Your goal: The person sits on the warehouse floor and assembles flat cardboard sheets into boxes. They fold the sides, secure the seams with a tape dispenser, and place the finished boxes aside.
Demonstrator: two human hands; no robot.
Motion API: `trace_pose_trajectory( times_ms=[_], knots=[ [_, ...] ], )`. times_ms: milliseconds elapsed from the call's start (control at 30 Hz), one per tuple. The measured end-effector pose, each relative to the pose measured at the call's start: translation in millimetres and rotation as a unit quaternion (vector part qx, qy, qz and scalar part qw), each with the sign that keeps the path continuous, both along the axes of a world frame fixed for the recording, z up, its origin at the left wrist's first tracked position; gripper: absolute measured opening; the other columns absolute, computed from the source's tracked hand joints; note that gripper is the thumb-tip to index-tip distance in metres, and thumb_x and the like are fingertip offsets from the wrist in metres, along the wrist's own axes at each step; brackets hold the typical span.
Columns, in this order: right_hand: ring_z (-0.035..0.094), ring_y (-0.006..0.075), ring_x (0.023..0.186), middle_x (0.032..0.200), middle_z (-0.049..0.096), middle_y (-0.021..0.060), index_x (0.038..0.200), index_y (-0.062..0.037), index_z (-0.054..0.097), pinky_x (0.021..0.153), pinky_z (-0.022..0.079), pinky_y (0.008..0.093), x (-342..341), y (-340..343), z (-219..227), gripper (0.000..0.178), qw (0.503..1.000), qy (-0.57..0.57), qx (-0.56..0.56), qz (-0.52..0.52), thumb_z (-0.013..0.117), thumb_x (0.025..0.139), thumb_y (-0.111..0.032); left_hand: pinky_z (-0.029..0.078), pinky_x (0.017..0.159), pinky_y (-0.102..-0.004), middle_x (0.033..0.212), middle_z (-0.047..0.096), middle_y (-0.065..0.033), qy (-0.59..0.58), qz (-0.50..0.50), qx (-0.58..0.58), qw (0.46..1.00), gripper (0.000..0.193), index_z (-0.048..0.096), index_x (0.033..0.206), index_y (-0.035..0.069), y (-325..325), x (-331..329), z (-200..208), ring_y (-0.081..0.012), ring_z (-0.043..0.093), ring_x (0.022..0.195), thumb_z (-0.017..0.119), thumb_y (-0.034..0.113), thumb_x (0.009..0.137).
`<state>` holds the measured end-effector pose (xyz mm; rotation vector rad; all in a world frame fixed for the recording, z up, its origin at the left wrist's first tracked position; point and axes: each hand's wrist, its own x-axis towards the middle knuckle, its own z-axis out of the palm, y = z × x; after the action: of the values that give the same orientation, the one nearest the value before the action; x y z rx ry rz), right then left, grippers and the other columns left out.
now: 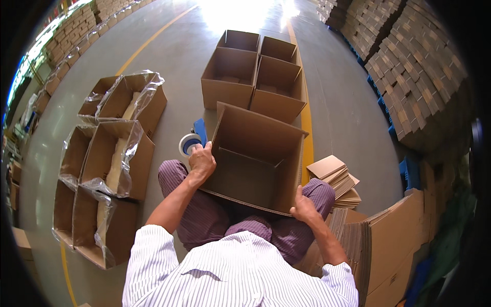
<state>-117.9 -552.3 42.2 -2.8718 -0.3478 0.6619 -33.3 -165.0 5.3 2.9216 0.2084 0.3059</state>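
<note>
An open cardboard box (255, 148) stands upright between my knees, its inside facing up. My left hand (203, 162) is closed around a blue tape dispenser (200, 132) with a roll of tape, just outside the box's left wall. Along the near right corner of the same box, my right hand (305, 205) is closed on the cardboard edge, one finger pointing up along the outer wall. Part of its grip is hidden by the hand itself.
Several open boxes (228, 94) stand just ahead. At the left are open boxes with clear plastic liners (138, 174). Small cardboard sheets (335, 176) lie by my right knee, with flattened cartons (391, 240) behind. Tall carton stacks (417, 77) on blue pallets line the right side.
</note>
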Motion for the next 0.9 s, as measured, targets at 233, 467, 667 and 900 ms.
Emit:
trace_pose_trajectory(
  times_ms=[233, 467, 667, 900],
  knots=[
    [0.065, 0.0460, 0.087, 0.092, 0.063, 0.0351, 0.139, 0.0244, 0.008, 0.082, 0.053, 0.0477, 19.1, 11.0, 6.2, 0.094, 0.999, 0.010, 0.022, 0.040, 0.064, 0.080, -0.023, 0.053, 0.085, -0.0461, 0.111, 0.055, -0.0259, 0.085, -0.115, -0.008, 0.990, 0.063, 0.049, 0.132, -0.001, -54.4, 0.4, -8.6, -0.0406, 0.053, 0.106, 0.068, 0.031, 0.081],
    [0.055, 0.0520, 0.112, 0.124, 0.046, 0.0455, 0.141, 0.0218, 0.007, 0.098, 0.046, 0.0456, 12.9, 3.1, -1.1, 0.103, 0.990, 0.001, 0.133, -0.046, 0.070, 0.080, -0.033, 0.046, 0.096, -0.0502, 0.124, 0.048, -0.0347, 0.224, -0.136, -0.166, 0.951, 0.065, 0.041, 0.144, 0.007, -11.9, 1.1, -9.0, -0.0485, 0.048, 0.119, 0.066, 0.023, 0.086],
    [0.057, 0.0512, 0.109, 0.127, 0.043, 0.0466, 0.142, 0.0199, 0.000, 0.096, 0.049, 0.0458, 14.0, 7.2, 0.6, 0.110, 0.993, 0.041, 0.098, -0.046, 0.074, 0.079, -0.032, 0.045, 0.094, -0.0493, 0.128, 0.044, -0.0352, 0.377, -0.202, -0.177, 0.886, 0.070, 0.035, 0.147, 0.017, -19.9, -4.2, -49.8, -0.0487, 0.052, 0.115, 0.066, 0.017, 0.084],
    [0.051, 0.0546, 0.115, 0.138, 0.028, 0.0481, 0.142, 0.0206, -0.003, 0.098, 0.047, 0.0444, 37.9, 67.0, 1.4, 0.119, 0.993, 0.101, 0.042, 0.036, 0.067, 0.082, -0.055, 0.049, 0.091, -0.0473, 0.133, 0.047, -0.0167, 0.506, 0.064, -0.250, 0.823, 0.055, 0.047, 0.135, 0.019, -49.7, 21.7, -107.3, -0.0343, 0.054, 0.118, 0.065, 0.030, 0.084]
  ],
)
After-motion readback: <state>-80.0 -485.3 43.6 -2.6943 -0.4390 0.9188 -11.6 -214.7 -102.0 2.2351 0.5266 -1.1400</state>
